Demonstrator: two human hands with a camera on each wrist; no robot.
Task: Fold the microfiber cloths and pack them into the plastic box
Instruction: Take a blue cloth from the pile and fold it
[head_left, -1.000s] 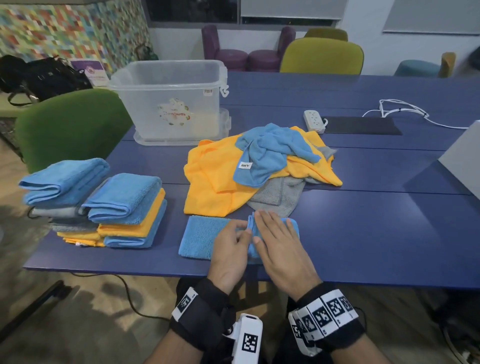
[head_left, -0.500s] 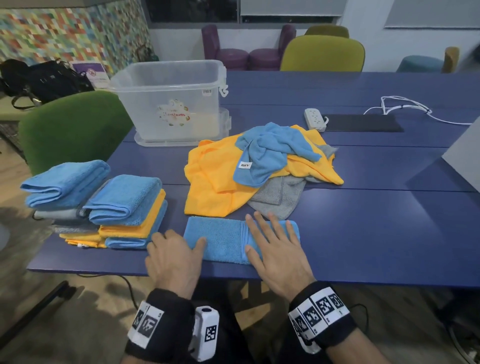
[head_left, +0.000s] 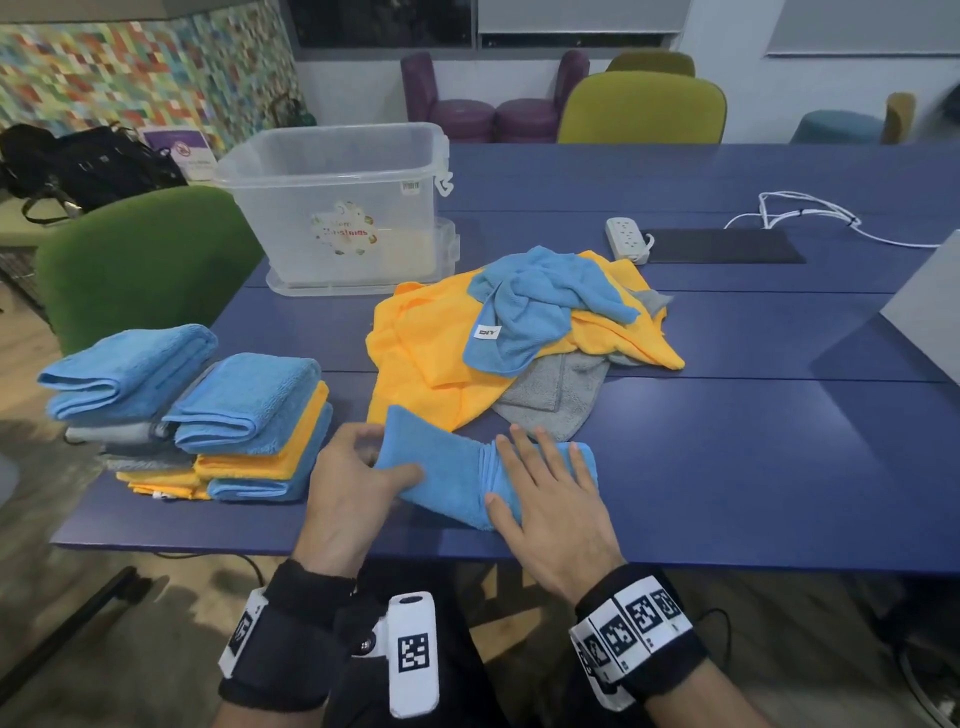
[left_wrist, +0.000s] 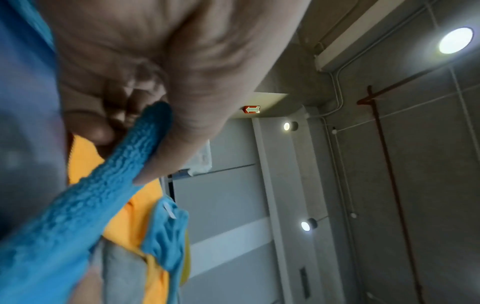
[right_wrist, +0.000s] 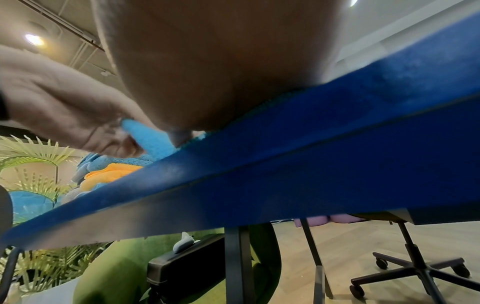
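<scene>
A half-folded blue cloth (head_left: 447, 467) lies near the front edge of the blue table (head_left: 753, 467). My left hand (head_left: 358, 467) pinches its left end between thumb and fingers and holds that end lifted off the table; the left wrist view shows the blue cloth (left_wrist: 124, 170) caught under the thumb. My right hand (head_left: 545, 483) lies flat with spread fingers on the cloth's right half. Behind is a loose pile of orange, blue and grey cloths (head_left: 519, 332). The clear plastic box (head_left: 337, 208) stands at the back left. Folded cloths (head_left: 234, 426) are stacked at the left edge.
A white power strip (head_left: 626, 239) and a dark mat (head_left: 722, 247) lie behind the pile, with a white cable (head_left: 810, 213) further right. A green chair (head_left: 140, 260) stands by the table's left side. A grey panel (head_left: 930, 317) juts in at right.
My left hand came in from the cloth's left end, took hold of it and raised it toward the right. The right hand stayed pressed on the right half.
</scene>
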